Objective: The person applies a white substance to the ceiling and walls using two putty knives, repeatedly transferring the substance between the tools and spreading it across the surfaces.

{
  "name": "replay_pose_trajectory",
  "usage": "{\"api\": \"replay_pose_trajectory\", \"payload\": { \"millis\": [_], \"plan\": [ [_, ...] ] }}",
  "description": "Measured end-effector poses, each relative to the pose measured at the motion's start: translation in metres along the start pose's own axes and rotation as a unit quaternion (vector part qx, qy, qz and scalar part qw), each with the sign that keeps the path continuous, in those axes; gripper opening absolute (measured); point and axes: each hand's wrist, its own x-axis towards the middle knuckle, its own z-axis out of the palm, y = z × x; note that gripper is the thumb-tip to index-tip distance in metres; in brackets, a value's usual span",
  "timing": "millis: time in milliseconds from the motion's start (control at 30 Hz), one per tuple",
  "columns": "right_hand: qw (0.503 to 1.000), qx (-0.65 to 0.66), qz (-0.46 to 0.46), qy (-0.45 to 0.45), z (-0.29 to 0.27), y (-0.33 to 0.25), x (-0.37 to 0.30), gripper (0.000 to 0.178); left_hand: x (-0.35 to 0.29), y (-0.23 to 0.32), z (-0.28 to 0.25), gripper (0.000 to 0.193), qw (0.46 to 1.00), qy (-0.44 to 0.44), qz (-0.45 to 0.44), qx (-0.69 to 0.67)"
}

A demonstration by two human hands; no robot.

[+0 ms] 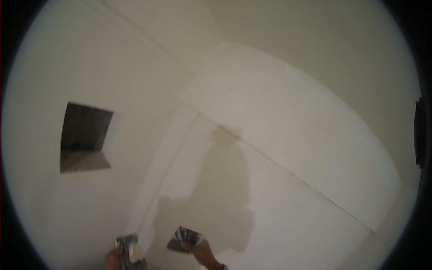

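Observation:
At the lower left, my left hand [114,259] is closed on the side of a grey metal plate [128,240], cut off by the lower edge. An off-white lump [135,253] sits on the plate and looks like filling compound. To the right of it, my right hand [205,254] is closed round a putty knife [179,239], its wide, smeared metal blade pointing up and left. The blade is close to the pale panelled surface [288,216]; whether it touches I cannot tell. The two tools are apart.
A long thin seam [292,174] runs diagonally across the panels, and a fainter seam [164,186] slopes down toward my left hand. A square opening [85,128] is cut at the left. My shadow [220,184] falls mid-view. A dark object [420,135] stands at the right rim.

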Motion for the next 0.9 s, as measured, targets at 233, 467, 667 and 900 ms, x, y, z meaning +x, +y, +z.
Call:
{"api": "replay_pose_trajectory", "payload": {
  "millis": [233,467,667,900],
  "plan": [
    [0.801,-0.353,-0.431,-0.218,0.009,-0.105,0.033,0.036,-0.078,0.105,0.032,0.043,0.992,-0.069,0.016,-0.102],
    [0.689,-0.383,-0.56,-0.256,0.057,-0.135,0.05,0.025,-0.083,0.14,0.027,0.045,0.982,-0.165,0.03,-0.089],
    [0.642,-0.43,-0.57,-0.281,0.061,-0.134,0.041,0.025,-0.102,0.129,0.032,0.042,0.983,-0.165,0.023,-0.075],
    [0.639,-0.427,-0.581,-0.268,0.077,-0.148,0.05,0.032,-0.082,0.142,0.025,0.036,0.989,-0.141,0.036,-0.035]
  ]
}}
